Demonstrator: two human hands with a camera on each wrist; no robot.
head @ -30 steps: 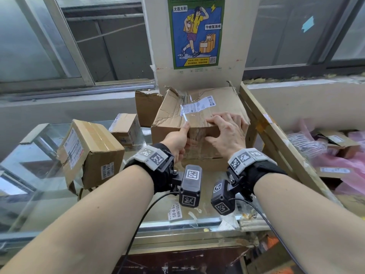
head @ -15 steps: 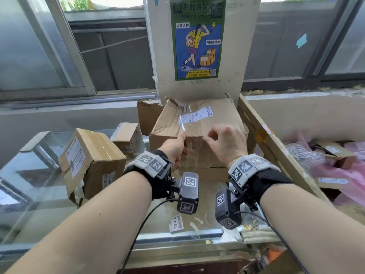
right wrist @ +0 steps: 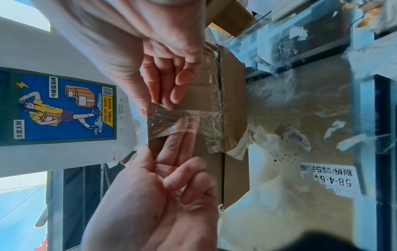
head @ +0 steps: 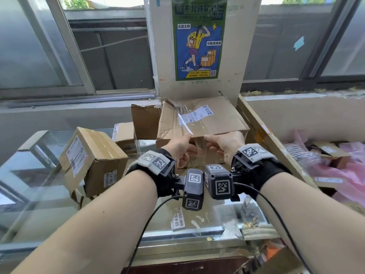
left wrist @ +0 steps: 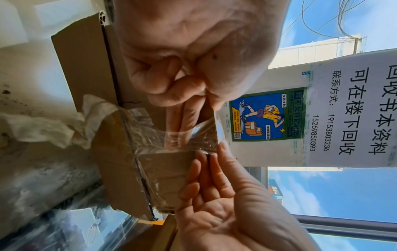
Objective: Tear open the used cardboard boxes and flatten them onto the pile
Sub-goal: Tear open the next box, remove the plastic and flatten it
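Observation:
A crumpled brown cardboard box (head: pixel 215 115) with a white label stands on the glass counter (head: pixel 49 194), just in front of me. A strip of clear tape (head: pixel 197 143) is lifted off its front face and stretched between my hands. My left hand (head: pixel 185 147) pinches one side of the tape (left wrist: pixel 193 137) with thumb and two straight fingers behind it; the other two fingers are curled. My right hand (head: pixel 215 144) pinches the opposite edge of the tape (right wrist: pixel 165 118) between thumb and fingertips.
A taped box (head: pixel 92 159) leans at the left, with a small box (head: pixel 124 137) and an opened one (head: pixel 146 121) behind it. Flat cardboard (head: pixel 272 143) slants at the right, beside pink bags (head: pixel 339 167). A pillar with a poster (head: pixel 197 40) rises behind.
My right hand came off the box top down to the front edge, close to the left hand. The tape now stands away from the box's front between both hands.

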